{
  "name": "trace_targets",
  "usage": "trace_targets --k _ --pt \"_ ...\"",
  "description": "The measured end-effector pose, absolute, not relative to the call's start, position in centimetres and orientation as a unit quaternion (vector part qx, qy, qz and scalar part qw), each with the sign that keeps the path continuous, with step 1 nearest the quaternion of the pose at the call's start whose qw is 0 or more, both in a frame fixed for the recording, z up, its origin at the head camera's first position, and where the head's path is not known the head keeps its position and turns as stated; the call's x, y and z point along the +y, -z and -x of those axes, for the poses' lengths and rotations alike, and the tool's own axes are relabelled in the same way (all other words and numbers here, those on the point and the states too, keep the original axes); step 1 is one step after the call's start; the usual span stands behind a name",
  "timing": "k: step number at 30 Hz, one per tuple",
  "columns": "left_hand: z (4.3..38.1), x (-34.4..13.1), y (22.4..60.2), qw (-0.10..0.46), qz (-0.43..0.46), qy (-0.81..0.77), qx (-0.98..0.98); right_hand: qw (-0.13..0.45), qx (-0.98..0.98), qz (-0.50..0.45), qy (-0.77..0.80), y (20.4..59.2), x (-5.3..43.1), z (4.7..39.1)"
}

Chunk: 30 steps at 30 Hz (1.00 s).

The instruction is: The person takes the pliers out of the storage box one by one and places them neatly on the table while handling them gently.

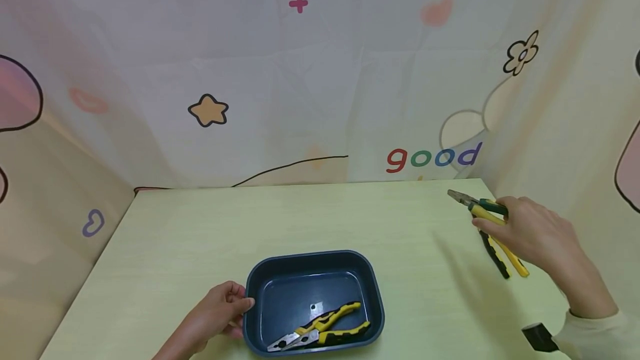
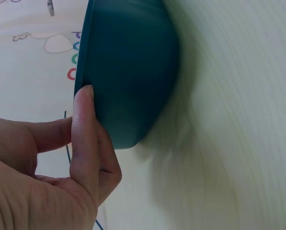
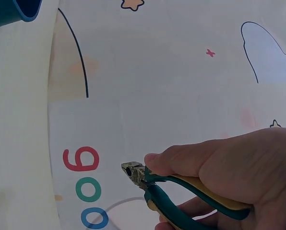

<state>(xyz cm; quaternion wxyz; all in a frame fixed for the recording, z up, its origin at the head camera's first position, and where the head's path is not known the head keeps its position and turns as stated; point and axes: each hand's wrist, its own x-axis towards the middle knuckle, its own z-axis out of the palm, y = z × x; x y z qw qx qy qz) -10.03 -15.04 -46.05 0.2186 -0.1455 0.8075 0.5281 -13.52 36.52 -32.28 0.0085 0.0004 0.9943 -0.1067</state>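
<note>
I see the left hand (image 1: pixel 217 310) pinching the blue tray (image 1: pixel 295 293) by its rim; inside lie two yellow-black pliers (image 1: pixel 327 321). The right hand (image 1: pixel 537 232) grips green-yellow pliers (image 1: pixel 487 214).

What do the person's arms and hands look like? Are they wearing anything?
The left grip and right grip are bare hands; no gloves or rings show. The right arm wears a pale cream sleeve, with a small black boxy piece by its edge. No sleeve shows on the left arm.
</note>
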Motion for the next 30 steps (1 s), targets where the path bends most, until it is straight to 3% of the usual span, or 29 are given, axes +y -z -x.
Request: trace_targets --k 30 --pt "10.1 -15.1 46.1 0.222 0.142 -0.533 0.804 0.043 0.991 -0.037 0.124 34.7 36.7 14.8"
